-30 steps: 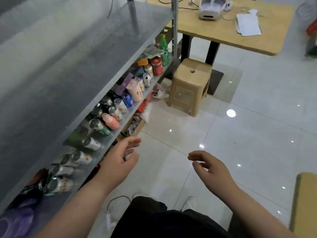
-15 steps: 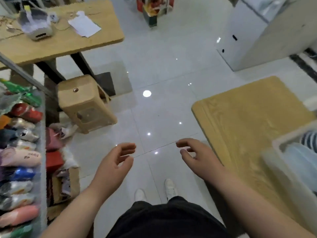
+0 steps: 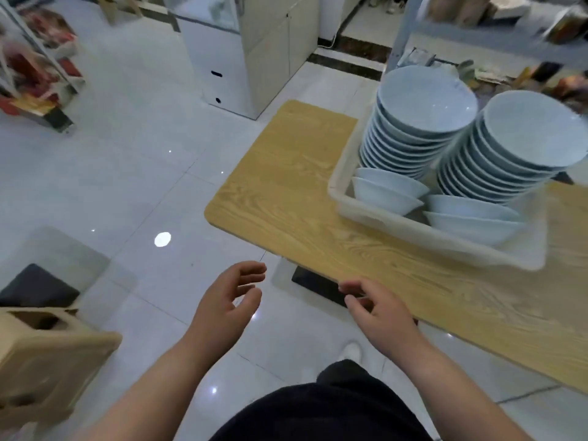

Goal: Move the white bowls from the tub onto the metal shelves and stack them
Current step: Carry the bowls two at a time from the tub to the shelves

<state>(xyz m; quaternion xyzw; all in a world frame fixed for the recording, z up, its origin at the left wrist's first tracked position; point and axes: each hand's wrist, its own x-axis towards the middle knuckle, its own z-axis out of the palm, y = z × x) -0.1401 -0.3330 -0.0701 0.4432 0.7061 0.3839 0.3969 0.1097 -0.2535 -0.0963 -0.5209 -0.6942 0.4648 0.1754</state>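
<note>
On the wooden table (image 3: 302,214) sat a pale tub (image 3: 410,229) holding the white bowls (image 3: 428,106) in two tall stacks and two short ones, while the left hand (image 3: 222,308) and right hand (image 3: 380,315) hovered near the table's edge, fingers loosely curled, empty.

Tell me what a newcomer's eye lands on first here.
First come two towers of white bowls, the left stack and the right stack. They rise from the pale tub on the wooden table at the upper right. Next, low in the middle, are the left hand and the right hand, both empty with loosely curled fingers, the right by the table's near edge.
</note>
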